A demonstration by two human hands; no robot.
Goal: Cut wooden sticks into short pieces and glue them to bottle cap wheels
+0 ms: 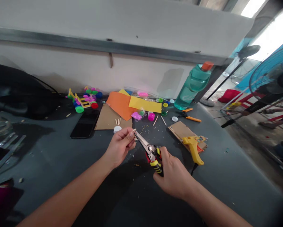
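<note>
My left hand [122, 145] is closed in a pinch on a small wooden stick [134, 130], whose pale tip shows above the thumb. My right hand [173, 171] grips the black and yellow handles of a pair of snips [151, 151]. The blades point up and left, their tips right at the stick beside my left fingers. Just behind my left hand, a white bottle cap [117, 129] and several short stick pieces [118, 121] lie at a cardboard sheet [105, 118]. Whether the blades touch the stick is too small to tell.
A yellow glue gun [193, 149] rests on cardboard [179, 130] at right, with orange-handled pliers [191, 118] and a teal bottle [191, 86] behind. Orange paper [119, 104], yellow paper [145, 104] and bottle caps lie at the back. A phone [84, 124] and colourful toy cars [83, 101] are left.
</note>
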